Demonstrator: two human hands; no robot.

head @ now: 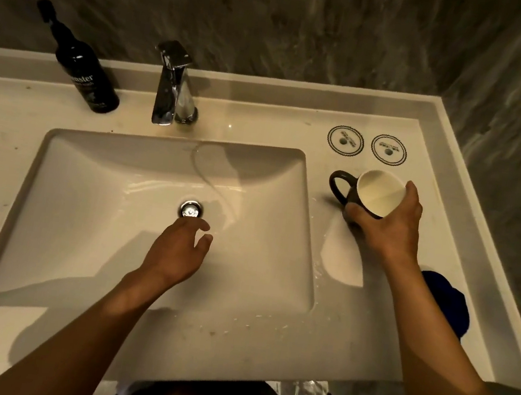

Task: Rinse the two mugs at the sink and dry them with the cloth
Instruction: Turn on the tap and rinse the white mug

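Both forearms fill the bottom of my view, reaching out over the front lip of the countertop (60,144). It's a pale slab, speckled with grime on the left and wet with droplets along the front right, boxed in by dark stone-look walls at the back and right, with a raised ledge running along both. Set into it, the rectangular sink (85,207) takes most of the middle, with its chrome drain (190,210) near the centre and a thin trail of water curling down the back wall of the basin. Plenty of free basin on the left; the right strip of counter is narrow. Behind the basin stands the chrome faucet (171,86), and left of it a dark bottle (84,74). My left hand (175,252) hovers over the basin just in front of the drain, fingers loosely spread, gripping nothing. My right hand (392,221) is wrapped around a dark mug (368,195) with a cream inside, tilted on the counter right of the sink, handle pointing left. A blue cloth (447,301) peeks out behind that forearm. Two round coasters (345,140) sit beyond the mug.
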